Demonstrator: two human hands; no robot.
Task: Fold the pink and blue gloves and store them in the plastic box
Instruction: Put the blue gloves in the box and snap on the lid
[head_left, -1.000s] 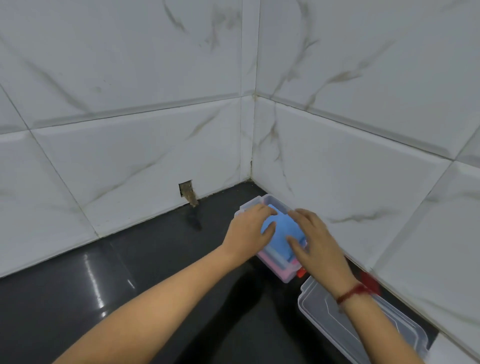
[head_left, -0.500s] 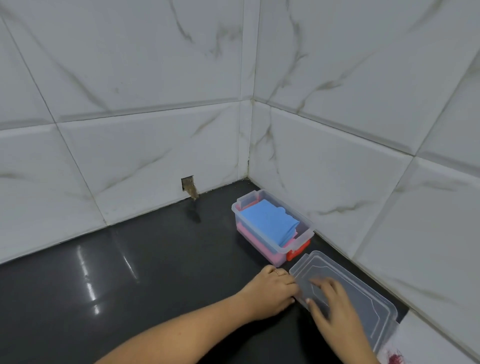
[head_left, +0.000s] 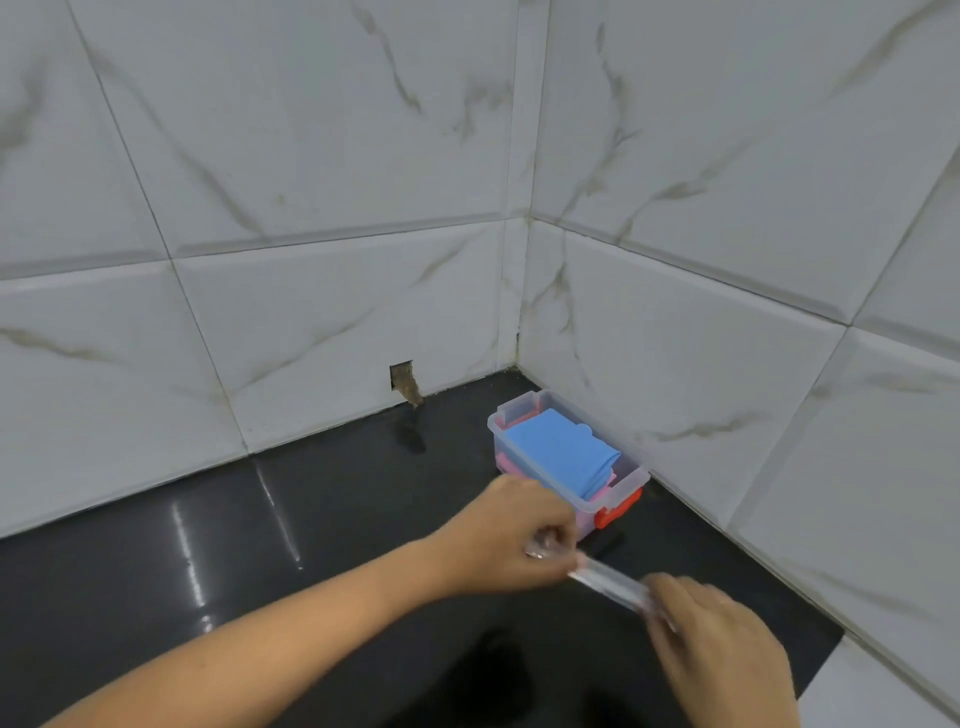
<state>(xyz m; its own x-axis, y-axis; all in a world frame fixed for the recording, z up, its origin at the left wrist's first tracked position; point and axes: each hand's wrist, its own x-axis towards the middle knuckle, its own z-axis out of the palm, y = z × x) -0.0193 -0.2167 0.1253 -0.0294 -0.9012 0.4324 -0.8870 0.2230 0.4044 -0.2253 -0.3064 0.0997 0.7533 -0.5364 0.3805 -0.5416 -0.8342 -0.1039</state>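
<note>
A clear plastic box (head_left: 630, 469) with red latches stands in the corner of the black counter. The folded blue glove (head_left: 561, 449) lies on top inside it, and the pink glove (head_left: 505, 461) shows under it through the box wall. In front of the box, the clear lid (head_left: 610, 580) is lifted off the counter, seen edge-on and blurred. My left hand (head_left: 511, 538) grips its left end. My right hand (head_left: 719, 657) grips its right end.
White marble-patterned tiled walls meet in a corner behind the box. A small broken hole (head_left: 402, 378) sits low in the left wall. The glossy black counter (head_left: 260, 545) stretches left and its edge ends near the lower right.
Both hands left the gloves in the box, moved down to the lid lying on the counter, took hold of it and raised it on edge.
</note>
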